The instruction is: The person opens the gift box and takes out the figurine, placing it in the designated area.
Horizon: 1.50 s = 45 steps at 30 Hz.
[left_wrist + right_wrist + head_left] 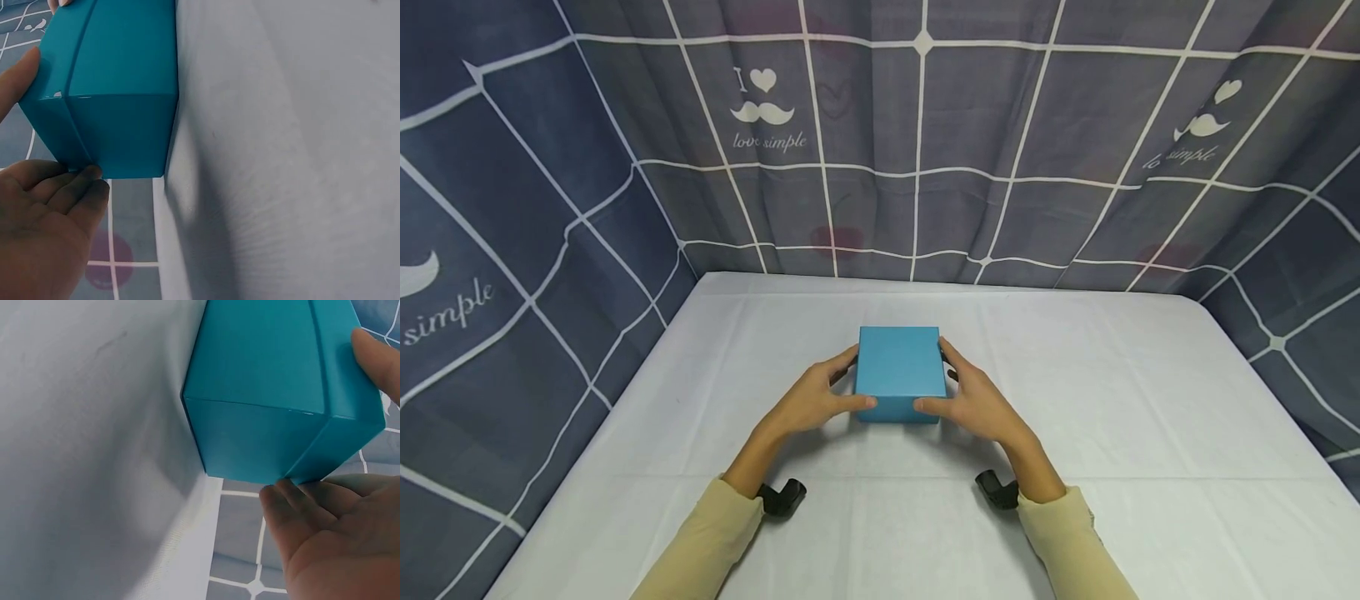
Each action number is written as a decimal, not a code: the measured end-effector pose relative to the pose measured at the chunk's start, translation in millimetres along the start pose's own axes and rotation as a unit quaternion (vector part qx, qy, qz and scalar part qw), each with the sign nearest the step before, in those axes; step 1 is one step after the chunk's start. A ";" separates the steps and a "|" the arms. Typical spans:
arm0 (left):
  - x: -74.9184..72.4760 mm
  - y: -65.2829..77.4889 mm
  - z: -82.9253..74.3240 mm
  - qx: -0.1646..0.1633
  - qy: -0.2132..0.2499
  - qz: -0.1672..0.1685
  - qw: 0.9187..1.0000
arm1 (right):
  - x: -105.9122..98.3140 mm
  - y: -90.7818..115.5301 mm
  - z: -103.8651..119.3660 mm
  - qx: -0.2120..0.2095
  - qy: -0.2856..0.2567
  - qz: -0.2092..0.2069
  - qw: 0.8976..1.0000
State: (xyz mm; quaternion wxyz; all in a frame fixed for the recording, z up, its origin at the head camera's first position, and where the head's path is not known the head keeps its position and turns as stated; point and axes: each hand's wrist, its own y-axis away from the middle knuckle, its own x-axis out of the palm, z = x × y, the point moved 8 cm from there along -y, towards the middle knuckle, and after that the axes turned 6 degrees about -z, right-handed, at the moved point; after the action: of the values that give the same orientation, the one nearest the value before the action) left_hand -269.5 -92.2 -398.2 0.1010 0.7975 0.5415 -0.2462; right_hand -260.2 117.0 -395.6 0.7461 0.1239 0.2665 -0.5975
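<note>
A closed blue box [901, 363] sits on the white table, its lid seam running round the sides in both wrist views. My left hand [811, 398] holds its left side, thumb on the front face and fingertips at the far side edge. On the right side, my right hand [983, 403] grips it the same way. In the left wrist view, the left fingers [75, 190] touch the box [125, 56] near the seam. The right wrist view has the right fingers [294, 506] at the seam of the box [256, 362]. The box's back is hidden.
White cloth covers the table [1075, 375] around the box. Grey checked curtains [865, 117] hang behind it and at both sides. Black wrist devices [784, 498] sit on the inner side of each forearm, by beige sleeves [707, 542].
</note>
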 end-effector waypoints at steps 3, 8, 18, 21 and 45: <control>-2.4 1.0 -2.2 -0.001 0.004 -0.004 1.000 | -1.2 0.0 1.6 0.001 -0.009 -0.009 1.000; -8.2 1.8 -6.7 0.001 0.014 -0.014 1.000 | -4.2 -0.5 8.1 -0.007 -0.037 -0.024 0.999; -21.0 7.5 -11.2 0.004 0.030 -0.033 0.999 | -3.8 -3.0 24.0 -0.062 -0.122 -0.038 0.990; -24.1 11.5 -12.0 -0.003 0.029 -0.033 0.999 | -2.3 -4.3 28.7 -0.070 -0.136 -0.036 0.988; -53.3 37.9 43.6 -0.071 0.100 0.061 0.991 | 59.5 -28.1 90.1 -0.149 -0.037 -0.018 0.988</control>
State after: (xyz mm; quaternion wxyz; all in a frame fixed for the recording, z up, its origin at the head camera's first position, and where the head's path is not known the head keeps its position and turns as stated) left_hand -262.8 -169.1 -412.8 0.1179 0.8403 0.5155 -0.1196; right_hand -256.0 15.4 -349.8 0.7544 -0.0154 0.3269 -0.5690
